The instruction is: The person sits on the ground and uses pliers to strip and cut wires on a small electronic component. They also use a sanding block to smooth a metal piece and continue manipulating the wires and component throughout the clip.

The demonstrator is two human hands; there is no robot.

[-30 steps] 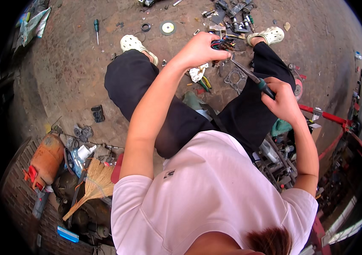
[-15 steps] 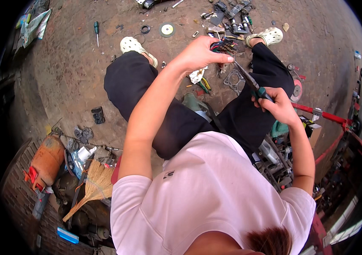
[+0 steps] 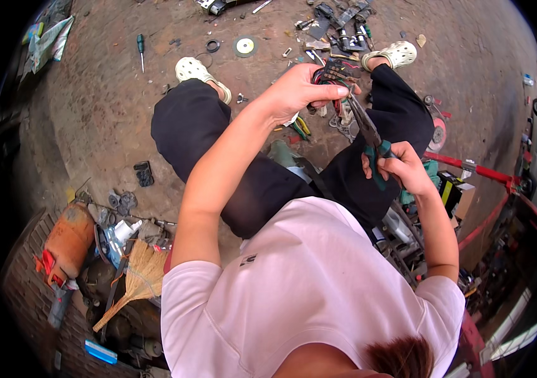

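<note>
My left hand (image 3: 298,91) is closed on a bundle of coloured wires (image 3: 333,75) with dark connectors at its far side, held above the ground between my feet. The thumb and fingertips pinch the near edge of the bundle. In my right hand (image 3: 405,166) is a pair of long-nose pliers (image 3: 368,128) with dark green handles, which stand apart. Its narrow jaws point up and left, with their tips right by my left thumb. Whether the jaws grip a wire is too small to tell.
Around my feet lie a screwdriver (image 3: 141,51), a grinding disc (image 3: 245,46), a black ring (image 3: 212,46) and several metal parts (image 3: 345,39). A straw broom (image 3: 142,272) and a rusty orange cylinder (image 3: 68,236) are at the lower left. A red bar (image 3: 479,169) runs on the right.
The pliers' handles have spread apart, and my right hand has shifted slightly down. My left hand has turned a little, so more of the wire bundle and its connectors shows.
</note>
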